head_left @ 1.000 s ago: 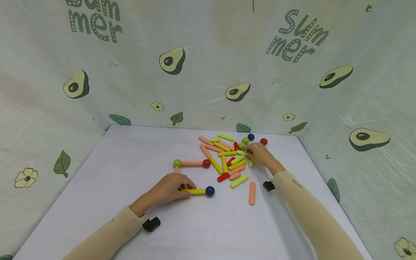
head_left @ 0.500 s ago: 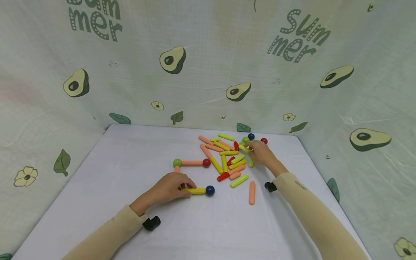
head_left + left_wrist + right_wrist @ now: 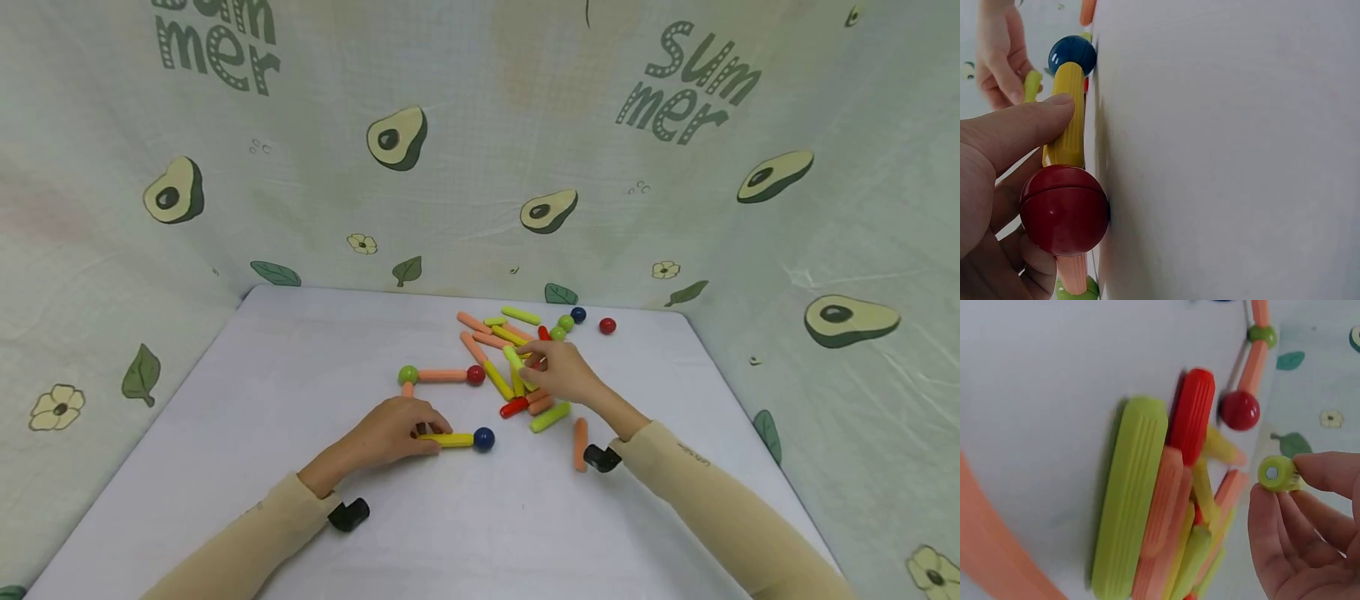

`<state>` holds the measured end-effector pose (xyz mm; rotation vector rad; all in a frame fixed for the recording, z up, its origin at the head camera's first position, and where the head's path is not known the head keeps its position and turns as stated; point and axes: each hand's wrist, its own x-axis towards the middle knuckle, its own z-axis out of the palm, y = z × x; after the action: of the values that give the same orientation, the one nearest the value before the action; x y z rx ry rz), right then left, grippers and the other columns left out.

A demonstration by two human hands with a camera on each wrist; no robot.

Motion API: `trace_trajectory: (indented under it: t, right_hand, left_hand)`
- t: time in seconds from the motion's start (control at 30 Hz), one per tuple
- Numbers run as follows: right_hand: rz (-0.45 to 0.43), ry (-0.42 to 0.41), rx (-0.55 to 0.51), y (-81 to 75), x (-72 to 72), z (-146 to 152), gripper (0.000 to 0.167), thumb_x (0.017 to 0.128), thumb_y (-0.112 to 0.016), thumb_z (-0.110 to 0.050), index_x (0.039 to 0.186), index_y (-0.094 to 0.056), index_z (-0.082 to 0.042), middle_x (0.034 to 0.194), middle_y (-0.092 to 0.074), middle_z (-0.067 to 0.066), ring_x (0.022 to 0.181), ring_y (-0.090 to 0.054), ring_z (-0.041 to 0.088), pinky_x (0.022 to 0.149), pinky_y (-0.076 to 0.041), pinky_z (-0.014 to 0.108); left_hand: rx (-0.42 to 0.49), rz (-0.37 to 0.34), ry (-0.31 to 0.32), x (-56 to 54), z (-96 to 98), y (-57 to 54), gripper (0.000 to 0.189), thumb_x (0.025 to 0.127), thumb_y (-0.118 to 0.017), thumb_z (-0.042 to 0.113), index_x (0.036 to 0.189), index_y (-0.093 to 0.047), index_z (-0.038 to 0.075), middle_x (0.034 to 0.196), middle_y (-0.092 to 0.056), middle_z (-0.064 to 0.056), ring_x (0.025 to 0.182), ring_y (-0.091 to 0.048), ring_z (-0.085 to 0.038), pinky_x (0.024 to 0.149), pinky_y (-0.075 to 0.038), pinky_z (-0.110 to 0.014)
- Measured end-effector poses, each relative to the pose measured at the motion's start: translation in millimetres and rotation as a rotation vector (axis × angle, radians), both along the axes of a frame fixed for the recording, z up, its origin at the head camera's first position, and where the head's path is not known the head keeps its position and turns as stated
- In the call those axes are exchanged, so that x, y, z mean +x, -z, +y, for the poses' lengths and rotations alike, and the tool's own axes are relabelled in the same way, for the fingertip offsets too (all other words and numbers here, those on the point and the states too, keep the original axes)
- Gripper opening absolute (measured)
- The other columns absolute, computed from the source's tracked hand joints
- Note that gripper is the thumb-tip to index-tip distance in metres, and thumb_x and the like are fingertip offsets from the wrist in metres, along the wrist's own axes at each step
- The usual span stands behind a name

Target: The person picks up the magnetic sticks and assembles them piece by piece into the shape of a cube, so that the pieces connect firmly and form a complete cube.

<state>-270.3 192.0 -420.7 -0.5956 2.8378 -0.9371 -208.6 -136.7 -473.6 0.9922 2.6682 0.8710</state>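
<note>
My left hand (image 3: 390, 432) pinches a yellow magnetic stick (image 3: 456, 440) low at the table. A dark blue ball (image 3: 483, 439) sits on its right end; at the other end the left wrist view shows a red ball (image 3: 1065, 211). From there a salmon stick (image 3: 1072, 274) leads to a green ball (image 3: 408, 375), and another salmon stick (image 3: 442, 376) joins that to a second red ball (image 3: 476, 375). My right hand (image 3: 566, 372) holds a lime-green stick (image 3: 513, 358) between thumb and fingers, above the loose pile. Its round metallic end faces the right wrist camera.
Loose yellow, salmon, red and lime sticks lie under and around the right hand, including a lime stick (image 3: 551, 417) and a lone salmon stick (image 3: 581, 445). Behind them are two green balls (image 3: 566, 322), a blue ball (image 3: 578, 315) and a red ball (image 3: 607, 326). Printed cloth walls surround the table.
My right hand has lifted the lime stick from beside the green balls and moved left and nearer with it, over the pile. The left hand stays in place on the yellow stick.
</note>
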Motion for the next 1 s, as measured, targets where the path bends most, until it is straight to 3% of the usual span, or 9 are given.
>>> trace_trajectory:
  t: [0.13, 0.33, 0.57, 1.0]
  right_hand:
    - [-0.121, -0.027, -0.051, 8.1, 13.8, -16.9, 0.039, 0.098, -0.077, -0.020, 0.135, -0.071, -0.008, 0.100, -0.075, 0.003, 0.068, -0.064, 0.015, 0.063, -0.055, 0.029]
    - [-0.245, -0.032, -0.123, 19.3, 29.3, -37.1, 0.040, 0.097, -0.078, -0.025, 0.133, -0.073, -0.009, 0.096, -0.074, -0.001, 0.077, -0.066, 0.015, 0.069, -0.054, 0.030]
    - [-0.236, 0.011, -0.122, 29.8, 33.7, -47.7, 0.039, 0.097, -0.079, -0.022, 0.133, -0.073, -0.008, 0.090, -0.072, -0.003, 0.074, -0.063, 0.016, 0.068, -0.050, 0.029]
    - [-0.195, 0.047, -0.047, 28.5, 28.5, -54.1, 0.037, 0.096, -0.080, -0.020, 0.130, -0.074, -0.006, 0.087, -0.071, -0.002, 0.072, -0.062, 0.016, 0.065, -0.050, 0.027]
  left_hand:
    - [0.000, 0.000, 0.007, -0.4, -0.2, 1.5, 0.023, 0.092, -0.086, 0.022, 0.114, -0.082, 0.025, 0.103, -0.074, 0.019, 0.087, -0.062, 0.000, 0.080, -0.054, -0.026]
    - [-0.006, 0.004, 0.009, -0.3, -0.8, 1.3, 0.023, 0.092, -0.086, 0.023, 0.114, -0.082, 0.025, 0.103, -0.074, 0.019, 0.087, -0.062, 0.000, 0.080, -0.054, -0.026]
    - [-0.012, 0.008, 0.010, 0.3, -1.9, 0.5, 0.022, 0.093, -0.085, 0.023, 0.115, -0.082, 0.025, 0.104, -0.074, 0.018, 0.088, -0.063, 0.000, 0.080, -0.054, -0.026]
    - [0.009, 0.016, 0.023, -0.1, -4.0, 2.0, 0.023, 0.092, -0.086, 0.023, 0.114, -0.081, 0.025, 0.106, -0.075, 0.018, 0.088, -0.063, 0.000, 0.080, -0.055, -0.026]
